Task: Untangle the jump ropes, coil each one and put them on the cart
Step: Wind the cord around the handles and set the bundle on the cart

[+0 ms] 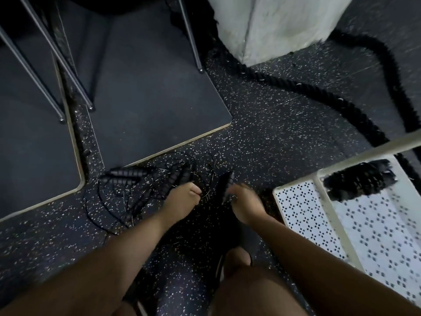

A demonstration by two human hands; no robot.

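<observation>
The fingers [195,192] of the left hand [182,198] are curled close together, and thin cords of the tangle of black jump ropes [141,190] are pinched between them. The fingers of the right hand [245,205] are curled narrowly against a black ribbed handle [227,184]. Whether that handle is actually gripped cannot be told, since both hands are smeared by blur.

The tangle is spread on the speckled black rubber floor [262,124], to the left of the hands and beyond them. Two more ribbed handles are seen at its far left. The thin cords are hard to follow against the dark floor.

The white perforated metal cart [303,215] stands to the right, just beside the right hand, and is cut off by the frame edge. A blurred bundle of black rope [360,182] lies on its shelf.

A dark flat board with a pale edge [148,99] lies just beyond the tangle, and slanted metal legs [191,35] rest on it. Farther right, a thick black braided rope [296,87] is looped round a white pillar [273,26]. A bare knee [250,288] is seen at the near edge.
</observation>
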